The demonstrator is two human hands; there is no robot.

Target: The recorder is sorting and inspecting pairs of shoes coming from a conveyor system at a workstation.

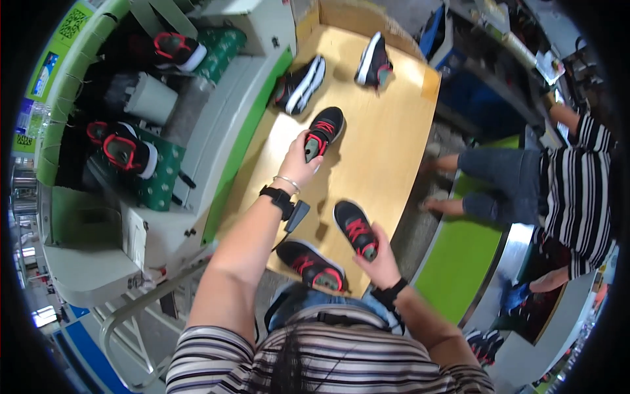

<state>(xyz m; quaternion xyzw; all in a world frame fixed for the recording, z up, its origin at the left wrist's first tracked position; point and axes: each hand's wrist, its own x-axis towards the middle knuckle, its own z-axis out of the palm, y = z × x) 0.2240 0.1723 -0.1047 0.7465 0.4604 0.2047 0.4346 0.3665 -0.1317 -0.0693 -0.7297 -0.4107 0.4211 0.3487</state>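
My left hand point(300, 164) is closed round the heel of a black sneaker point(331, 121) with red laces, its toe pointing away from me over the middle of the wooden table point(374, 151). Nearer and to the right, my right hand point(382, 262) grips the heel end of a second black sneaker point(352, 220), also red-laced, with its toe tilted toward the far left. A third sneaker point(307, 264) lies at the table's near edge, close to my waist. Two more, a left-hand sneaker point(303, 85) and a far sneaker point(375, 61), rest on their sides with white soles showing.
On the left stands a grey and green machine point(230, 118) with an upper shoe point(177, 49) and a lower shoe point(125, 152) on green pads. Raised cardboard point(367, 20) borders the table's far end. At right, a co-worker in a striped shirt point(577, 190) is beside a green surface point(453, 262).
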